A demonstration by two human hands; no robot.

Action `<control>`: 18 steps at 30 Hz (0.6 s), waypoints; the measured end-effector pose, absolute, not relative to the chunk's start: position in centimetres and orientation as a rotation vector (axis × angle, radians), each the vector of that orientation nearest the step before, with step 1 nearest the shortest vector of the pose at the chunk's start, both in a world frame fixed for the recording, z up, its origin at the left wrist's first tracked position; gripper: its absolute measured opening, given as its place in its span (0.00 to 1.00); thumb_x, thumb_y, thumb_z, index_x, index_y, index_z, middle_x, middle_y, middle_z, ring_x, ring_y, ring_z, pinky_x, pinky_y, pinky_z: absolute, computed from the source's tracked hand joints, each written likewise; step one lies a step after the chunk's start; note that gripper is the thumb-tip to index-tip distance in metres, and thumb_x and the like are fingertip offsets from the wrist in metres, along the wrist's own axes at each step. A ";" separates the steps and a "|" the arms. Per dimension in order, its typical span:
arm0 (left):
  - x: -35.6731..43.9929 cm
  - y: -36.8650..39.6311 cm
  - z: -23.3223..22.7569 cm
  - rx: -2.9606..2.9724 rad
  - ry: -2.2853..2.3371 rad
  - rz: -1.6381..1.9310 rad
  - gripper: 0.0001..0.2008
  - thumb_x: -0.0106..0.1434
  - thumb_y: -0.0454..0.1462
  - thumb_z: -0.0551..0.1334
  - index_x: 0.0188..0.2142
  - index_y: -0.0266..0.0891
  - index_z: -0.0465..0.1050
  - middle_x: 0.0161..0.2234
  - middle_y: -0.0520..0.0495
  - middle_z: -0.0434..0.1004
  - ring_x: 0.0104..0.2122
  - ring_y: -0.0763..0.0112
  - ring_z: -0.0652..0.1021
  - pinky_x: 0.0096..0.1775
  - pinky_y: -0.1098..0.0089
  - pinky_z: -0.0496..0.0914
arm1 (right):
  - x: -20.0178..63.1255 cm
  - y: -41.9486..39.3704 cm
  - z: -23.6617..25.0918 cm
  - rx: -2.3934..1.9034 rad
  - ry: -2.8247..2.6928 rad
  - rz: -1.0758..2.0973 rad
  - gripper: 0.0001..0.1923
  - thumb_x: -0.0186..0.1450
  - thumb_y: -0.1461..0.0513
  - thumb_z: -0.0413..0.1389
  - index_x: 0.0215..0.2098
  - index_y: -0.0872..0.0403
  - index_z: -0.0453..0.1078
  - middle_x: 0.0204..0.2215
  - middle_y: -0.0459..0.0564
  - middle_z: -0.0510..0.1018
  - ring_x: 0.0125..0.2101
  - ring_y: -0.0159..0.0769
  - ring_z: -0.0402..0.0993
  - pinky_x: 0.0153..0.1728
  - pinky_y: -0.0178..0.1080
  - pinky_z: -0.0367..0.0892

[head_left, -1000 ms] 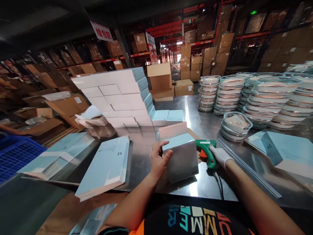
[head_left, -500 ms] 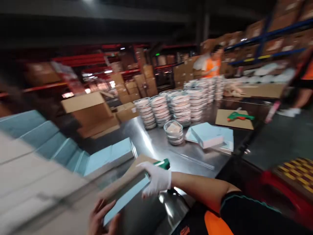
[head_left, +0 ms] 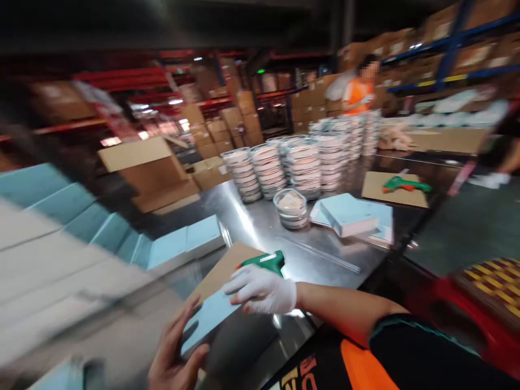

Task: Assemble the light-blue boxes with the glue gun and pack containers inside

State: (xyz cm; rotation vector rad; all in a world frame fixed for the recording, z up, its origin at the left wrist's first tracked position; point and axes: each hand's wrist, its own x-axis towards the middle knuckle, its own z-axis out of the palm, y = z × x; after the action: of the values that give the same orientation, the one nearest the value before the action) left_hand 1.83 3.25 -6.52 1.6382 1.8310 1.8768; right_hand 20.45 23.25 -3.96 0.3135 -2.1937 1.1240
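A blurred stack of white and pale blue boxes [head_left: 60, 238] fills the left, with two more blue boxes [head_left: 184, 245] lying flat at its foot on the steel counter [head_left: 260, 227]. Low in the middle the bare left hand [head_left: 174, 355] cups the near edge of a pale blue box [head_left: 211, 317] — fingers spread along its side, thumb curled under — and the box sits tilted just above the counter. The gloved right hand [head_left: 264, 292] lies flat on the box's far end, fingers stretched out and closed on nothing. Just behind that hand a green glue gun [head_left: 266, 262] rests on a sheet of brown cardboard [head_left: 221, 273]. Further right stand stacks of clear lidded dishes [head_left: 300, 165], then a pile of blue boxes [head_left: 351, 216], then a second glue gun [head_left: 404, 186] — and beyond it a person in an orange vest [head_left: 357, 92].
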 end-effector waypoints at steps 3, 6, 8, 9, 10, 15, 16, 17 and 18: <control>2.4 4.3 -6.6 1.506 1.569 2.020 0.47 0.57 0.61 0.76 0.72 0.62 0.63 0.70 0.38 0.72 0.67 0.39 0.76 0.62 0.39 0.75 | 22.6 22.7 -4.8 -0.033 -2.179 1.283 0.51 0.58 0.40 0.72 0.71 0.53 0.67 0.73 0.68 0.66 0.70 0.56 0.68 0.71 0.57 0.61; 0.0 4.4 -6.8 1.401 1.574 2.106 0.54 0.53 0.66 0.75 0.72 0.51 0.62 0.73 0.29 0.66 0.69 0.39 0.73 0.64 0.43 0.74 | 23.0 23.6 -5.9 -0.369 -2.264 1.362 0.61 0.50 0.46 0.76 0.76 0.57 0.61 0.69 0.70 0.70 0.68 0.63 0.69 0.69 0.62 0.65; -2.2 2.6 -6.4 1.285 1.718 2.161 0.53 0.54 0.66 0.74 0.71 0.47 0.62 0.72 0.27 0.66 0.69 0.40 0.73 0.63 0.45 0.74 | 21.8 24.1 -5.8 -0.510 -2.287 1.387 0.49 0.53 0.48 0.72 0.69 0.56 0.70 0.60 0.66 0.80 0.60 0.61 0.77 0.62 0.60 0.73; -3.3 1.2 -6.0 1.206 1.834 2.184 0.51 0.55 0.66 0.74 0.69 0.46 0.63 0.71 0.26 0.66 0.69 0.41 0.74 0.63 0.46 0.74 | 20.7 24.3 -5.3 -0.555 -2.265 1.415 0.41 0.54 0.49 0.71 0.63 0.55 0.74 0.54 0.63 0.83 0.55 0.58 0.81 0.58 0.56 0.77; -4.4 -0.4 -5.4 1.111 1.976 2.191 0.49 0.56 0.65 0.73 0.68 0.44 0.64 0.71 0.26 0.66 0.68 0.42 0.74 0.62 0.47 0.75 | 19.3 24.5 -4.6 -0.593 -2.222 1.451 0.34 0.56 0.50 0.70 0.57 0.55 0.77 0.49 0.59 0.85 0.50 0.54 0.83 0.53 0.51 0.80; -11.0 -10.4 -2.3 0.453 2.809 1.656 0.39 0.57 0.63 0.67 0.59 0.42 0.73 0.58 0.35 0.80 0.57 0.41 0.81 0.57 0.44 0.76 | 7.1 27.8 0.7 -0.915 -1.805 1.515 0.24 0.61 0.59 0.67 0.54 0.57 0.73 0.41 0.56 0.86 0.36 0.41 0.83 0.35 0.37 0.79; -12.5 -12.5 -2.1 0.313 2.923 1.472 0.35 0.57 0.64 0.64 0.53 0.43 0.76 0.51 0.39 0.84 0.52 0.42 0.83 0.57 0.43 0.76 | 4.2 28.8 1.6 -0.927 -1.774 1.502 0.28 0.64 0.58 0.66 0.61 0.58 0.69 0.43 0.58 0.86 0.36 0.39 0.83 0.33 0.36 0.79; -14.0 -14.5 -2.2 0.197 3.030 1.290 0.31 0.57 0.64 0.63 0.47 0.46 0.77 0.44 0.44 0.84 0.49 0.42 0.83 0.57 0.41 0.75 | 1.2 29.9 2.2 -0.931 -1.756 1.485 0.32 0.67 0.58 0.64 0.66 0.59 0.64 0.45 0.59 0.85 0.37 0.38 0.83 0.34 0.35 0.79; -15.4 -16.3 -2.6 0.135 3.120 1.149 0.28 0.57 0.65 0.63 0.43 0.49 0.76 0.39 0.49 0.83 0.50 0.42 0.82 0.57 0.39 0.74 | -1.6 30.8 2.7 -0.920 -1.752 1.473 0.34 0.70 0.57 0.63 0.69 0.59 0.60 0.48 0.59 0.85 0.39 0.37 0.83 0.36 0.35 0.79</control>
State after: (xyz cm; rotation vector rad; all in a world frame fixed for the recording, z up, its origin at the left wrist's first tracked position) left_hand -15.40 -16.32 -2.57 0.1350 3.1195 1.1492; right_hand -1.58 30.85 2.68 -0.9202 -1.7524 1.4727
